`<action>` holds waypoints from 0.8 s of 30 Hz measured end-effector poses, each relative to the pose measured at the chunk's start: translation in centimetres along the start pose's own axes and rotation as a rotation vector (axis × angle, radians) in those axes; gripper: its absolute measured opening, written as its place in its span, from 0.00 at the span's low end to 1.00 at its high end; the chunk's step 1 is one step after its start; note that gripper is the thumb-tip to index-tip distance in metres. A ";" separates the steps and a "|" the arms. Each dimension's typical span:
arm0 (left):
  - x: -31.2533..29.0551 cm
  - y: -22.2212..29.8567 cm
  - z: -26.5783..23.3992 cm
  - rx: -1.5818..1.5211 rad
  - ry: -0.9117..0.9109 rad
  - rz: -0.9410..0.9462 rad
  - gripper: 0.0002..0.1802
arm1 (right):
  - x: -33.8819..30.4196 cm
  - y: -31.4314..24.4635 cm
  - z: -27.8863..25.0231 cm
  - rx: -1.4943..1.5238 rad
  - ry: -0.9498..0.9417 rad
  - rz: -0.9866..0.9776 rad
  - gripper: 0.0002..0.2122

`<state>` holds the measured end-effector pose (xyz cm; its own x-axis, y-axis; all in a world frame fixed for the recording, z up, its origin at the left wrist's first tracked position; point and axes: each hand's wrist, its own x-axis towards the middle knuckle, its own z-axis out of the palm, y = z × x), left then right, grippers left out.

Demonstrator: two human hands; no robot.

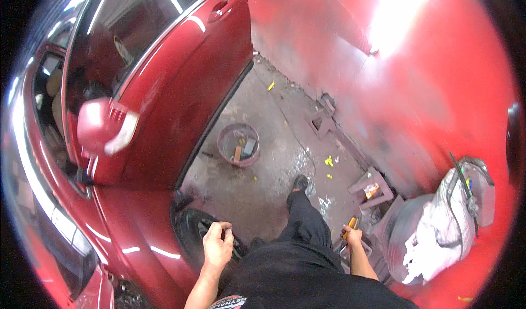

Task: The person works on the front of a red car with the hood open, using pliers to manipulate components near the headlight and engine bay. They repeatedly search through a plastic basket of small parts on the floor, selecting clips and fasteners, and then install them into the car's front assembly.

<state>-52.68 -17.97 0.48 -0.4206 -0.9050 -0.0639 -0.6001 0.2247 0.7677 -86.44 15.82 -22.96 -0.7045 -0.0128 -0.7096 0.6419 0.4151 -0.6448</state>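
My left hand (pixel 217 244) is raised beside the front wheel (pixel 193 227) of a dark red car (pixel 181 73). Its fingers are curled in toward the thumb, and anything small pinched there is hidden from me. On the other side of my body, my right hand (pixel 354 236) is closed around a tool with a yellow and dark handle (pixel 350 224). The handle sticks up past the fingers; its exact kind is unclear. The car's door and its side mirror (pixel 104 125) are to my left.
A round bucket (pixel 222 144) with a few blocks inside stands on the stained concrete floor (pixel 274 139). Yellow scraps (pixel 329 160) lie farther right. Along the red wall (pixel 438 79) are a stool-like stand (pixel 378 191) and a drum topped with a white plastic bag (pixel 438 238).
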 end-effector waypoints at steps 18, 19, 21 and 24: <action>14.7 -11.3 19.6 0.342 0.035 -0.712 0.08 | 23.2 -48.7 30.1 -0.037 -0.613 -0.396 0.10; 16.1 -11.2 20.3 0.412 0.043 -0.658 0.08 | 23.8 -51.1 32.6 -0.070 -0.629 -0.411 0.10; 21.4 -9.6 21.7 0.459 0.005 -0.661 0.10 | 24.9 -55.2 37.4 -0.113 -0.640 -0.445 0.11; 32.3 -4.1 22.6 0.401 -0.095 -0.787 0.12 | 24.4 -61.6 42.9 -0.076 -0.660 -0.298 0.11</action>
<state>-79.22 -39.99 -19.11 0.1700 -0.8209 -0.5452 -0.9250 -0.3237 0.1990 -130.20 -49.13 -12.79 -0.5014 -0.6711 -0.5462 0.4120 0.3699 -0.8327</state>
